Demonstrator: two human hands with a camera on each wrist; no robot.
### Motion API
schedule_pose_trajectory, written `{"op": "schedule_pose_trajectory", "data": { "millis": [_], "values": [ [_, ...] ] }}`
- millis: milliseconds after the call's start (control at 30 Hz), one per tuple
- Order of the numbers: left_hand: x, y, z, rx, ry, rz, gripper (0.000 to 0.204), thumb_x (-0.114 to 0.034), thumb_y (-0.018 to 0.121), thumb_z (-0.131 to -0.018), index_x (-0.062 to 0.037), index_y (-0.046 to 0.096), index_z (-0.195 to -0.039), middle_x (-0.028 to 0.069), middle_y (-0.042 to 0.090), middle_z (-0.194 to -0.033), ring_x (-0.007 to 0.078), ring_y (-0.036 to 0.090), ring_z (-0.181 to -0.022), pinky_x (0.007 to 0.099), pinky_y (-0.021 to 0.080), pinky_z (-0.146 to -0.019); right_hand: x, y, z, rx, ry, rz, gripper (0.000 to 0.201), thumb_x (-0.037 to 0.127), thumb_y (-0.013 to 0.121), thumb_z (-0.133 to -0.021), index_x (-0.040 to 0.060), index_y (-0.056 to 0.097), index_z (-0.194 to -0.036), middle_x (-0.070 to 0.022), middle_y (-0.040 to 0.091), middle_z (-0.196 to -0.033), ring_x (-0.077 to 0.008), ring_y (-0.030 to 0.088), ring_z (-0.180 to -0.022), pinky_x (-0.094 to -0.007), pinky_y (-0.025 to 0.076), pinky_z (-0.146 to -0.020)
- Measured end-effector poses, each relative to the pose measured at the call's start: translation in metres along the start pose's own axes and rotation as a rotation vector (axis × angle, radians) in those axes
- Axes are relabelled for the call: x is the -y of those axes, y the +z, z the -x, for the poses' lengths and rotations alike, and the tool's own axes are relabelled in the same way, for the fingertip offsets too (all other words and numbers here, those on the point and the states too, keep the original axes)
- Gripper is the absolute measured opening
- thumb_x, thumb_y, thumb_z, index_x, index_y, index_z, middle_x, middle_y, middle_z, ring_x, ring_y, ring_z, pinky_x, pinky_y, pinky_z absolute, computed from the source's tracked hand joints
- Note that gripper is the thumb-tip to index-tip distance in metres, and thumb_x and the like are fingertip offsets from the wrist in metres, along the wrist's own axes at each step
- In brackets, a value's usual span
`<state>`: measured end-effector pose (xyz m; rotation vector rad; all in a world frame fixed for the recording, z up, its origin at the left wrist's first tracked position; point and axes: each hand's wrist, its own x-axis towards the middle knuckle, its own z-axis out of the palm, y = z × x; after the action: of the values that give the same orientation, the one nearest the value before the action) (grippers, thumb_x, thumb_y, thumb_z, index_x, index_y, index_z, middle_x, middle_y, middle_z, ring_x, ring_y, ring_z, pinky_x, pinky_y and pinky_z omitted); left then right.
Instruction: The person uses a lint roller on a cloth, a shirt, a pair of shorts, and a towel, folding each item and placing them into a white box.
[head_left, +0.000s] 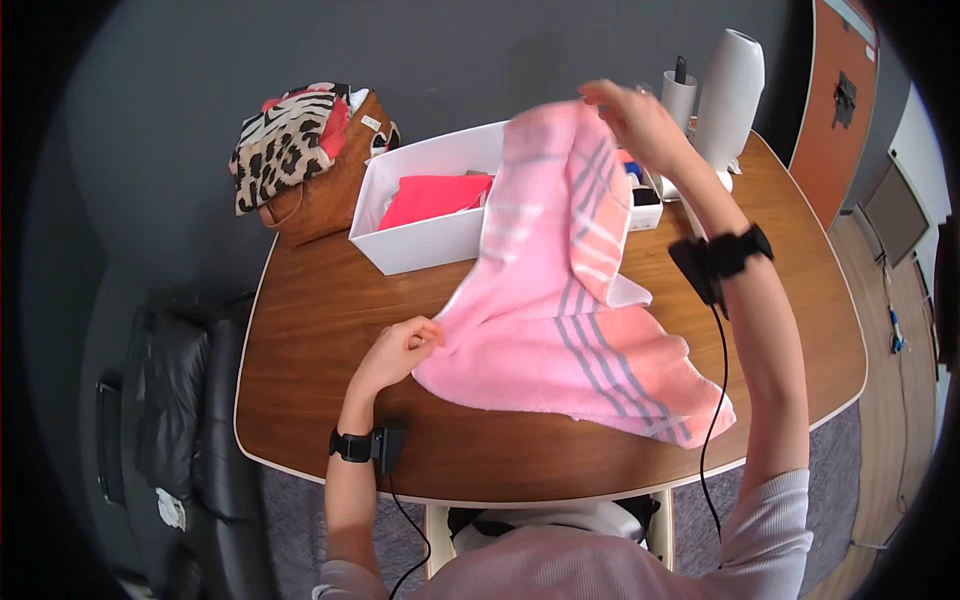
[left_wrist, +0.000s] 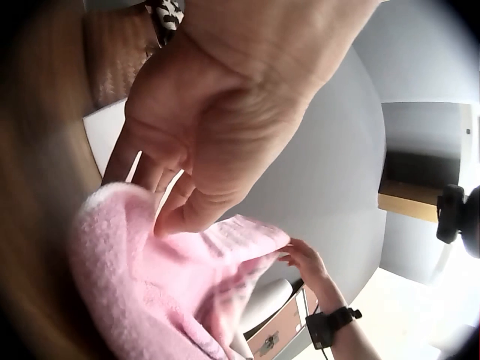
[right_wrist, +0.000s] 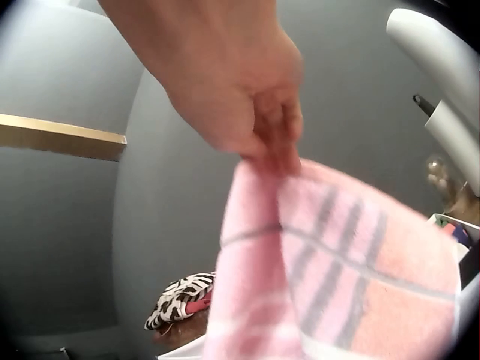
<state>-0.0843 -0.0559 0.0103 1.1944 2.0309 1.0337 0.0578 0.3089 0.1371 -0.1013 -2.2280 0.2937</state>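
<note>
A pink towel (head_left: 520, 330) with grey stripes and peach ends spreads over the near middle of the table, its far part lifted up. My right hand (head_left: 640, 125) pinches the raised edge; in the right wrist view the towel (right_wrist: 330, 262) hangs from the fingertips of that hand (right_wrist: 240, 97). Low over the table, my left hand (head_left: 395, 352) pinches the towel's left edge. The left wrist view shows the thumb and fingers of the left hand (left_wrist: 217, 135) closed on the fluffy cloth (left_wrist: 150, 277).
Behind the towel stands a white box (head_left: 420, 250) with folded red cloth (head_left: 430, 200) inside. A brown basket (head_left: 320, 200) piled with animal-print cloth (head_left: 285, 150) is at the back left. At the back right are a tall white appliance (head_left: 730, 100) and a white cup (head_left: 678, 98).
</note>
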Motion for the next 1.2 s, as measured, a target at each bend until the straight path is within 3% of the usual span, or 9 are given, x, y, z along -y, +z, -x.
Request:
{"op": "schedule_pose_trajectory", "data": {
  "millis": [133,267,367,467,567,733,900,1033,1200],
  "values": [
    [-0.005,0.000,0.005,-0.026,-0.064,-0.116,0.024,-0.010,0.060,-0.078,0.0009,0.055,-0.098,0.0080,0.060,-0.076,0.0123,0.057,-0.067,0.0259,0.045,-0.062,0.036,-0.036,0.057,0.384,0.407,0.191,0.028,0.019,0.058,-0.077,0.0024,0.054,-0.099,-0.0152,0.063,-0.080,-0.0309,0.061,-0.076,-0.0394,0.047,-0.070],
    [0.010,0.009,-0.004,-0.264,-0.073,-0.338,0.037,-0.022,0.065,-0.076,0.0036,0.053,-0.100,0.0130,0.059,-0.079,0.0191,0.057,-0.072,0.0295,0.045,-0.068,0.042,-0.028,0.125,1.148,0.540,0.428,0.023,0.025,0.065,-0.072,0.0067,0.059,-0.085,-0.0109,0.061,-0.082,-0.0282,0.058,-0.083,-0.0382,0.046,-0.071],
    [0.017,0.016,-0.014,-0.319,-0.151,-0.402,0.040,-0.026,0.065,-0.075,0.0052,0.052,-0.097,0.0129,0.056,-0.076,0.0201,0.055,-0.071,0.0300,0.044,-0.067,0.035,-0.013,0.171,0.796,0.473,0.288,0.023,0.025,0.062,-0.075,0.0028,0.060,-0.081,-0.0155,0.062,-0.080,-0.0311,0.058,-0.080,-0.0386,0.046,-0.072],
    [0.020,0.016,-0.025,-0.215,-0.257,-0.259,0.034,-0.026,0.064,-0.076,0.0048,0.055,-0.088,0.0070,0.054,-0.071,0.0143,0.051,-0.068,0.0276,0.042,-0.062,0.008,-0.002,0.178,0.724,0.407,0.053,0.024,0.024,0.059,-0.077,0.0018,0.059,-0.085,-0.0137,0.061,-0.084,-0.0273,0.059,-0.081,-0.0368,0.046,-0.072],
    [0.026,0.007,-0.030,-0.178,-0.260,0.015,0.026,-0.023,0.060,-0.079,0.0032,0.057,-0.080,0.0020,0.053,-0.070,0.0085,0.048,-0.067,0.0249,0.040,-0.059,0.003,-0.012,0.166,0.708,0.678,-0.426,0.024,0.023,0.053,-0.082,0.0016,0.057,-0.093,-0.0091,0.060,-0.092,-0.0206,0.058,-0.086,-0.0335,0.047,-0.076],
    [-0.014,-0.010,-0.015,-0.409,-0.099,0.568,0.030,-0.024,0.048,-0.089,0.0021,0.060,-0.094,0.0038,0.061,-0.084,0.0086,0.054,-0.072,0.0242,0.044,-0.065,-0.013,-0.037,0.148,-0.071,1.087,-1.169,0.025,0.015,0.044,-0.086,-0.0048,0.054,-0.096,-0.0047,0.058,-0.086,-0.0141,0.055,-0.078,-0.0296,0.045,-0.072],
    [-0.055,-0.031,-0.008,-0.416,0.091,0.612,0.031,-0.024,0.043,-0.092,0.0018,0.058,-0.101,0.0063,0.062,-0.092,0.0113,0.058,-0.078,0.0258,0.046,-0.070,0.042,-0.080,0.105,-0.312,0.953,-1.124,0.023,0.016,0.048,-0.088,-0.0038,0.054,-0.097,-0.0058,0.058,-0.086,-0.0113,0.055,-0.078,-0.0259,0.045,-0.070],
    [-0.085,-0.041,-0.016,-0.460,0.274,0.697,0.027,-0.023,0.046,-0.091,0.0008,0.059,-0.098,0.0054,0.061,-0.094,0.0107,0.056,-0.083,0.0266,0.042,-0.077,0.037,-0.112,0.091,-0.291,0.808,-1.161,0.026,0.023,0.050,-0.089,-0.0013,0.058,-0.096,-0.0070,0.059,-0.088,-0.0113,0.055,-0.079,-0.0255,0.045,-0.073],
    [-0.127,-0.041,-0.022,-0.391,0.367,0.839,0.028,-0.018,0.047,-0.090,-0.0033,0.050,-0.114,0.0055,0.059,-0.099,0.0108,0.052,-0.093,0.0293,0.040,-0.082,0.078,-0.141,0.072,-0.304,0.627,-1.073,0.040,0.014,0.054,-0.086,0.0011,0.045,-0.122,-0.0063,0.059,-0.089,-0.0097,0.056,-0.082,-0.0234,0.044,-0.077]
  ]
}}
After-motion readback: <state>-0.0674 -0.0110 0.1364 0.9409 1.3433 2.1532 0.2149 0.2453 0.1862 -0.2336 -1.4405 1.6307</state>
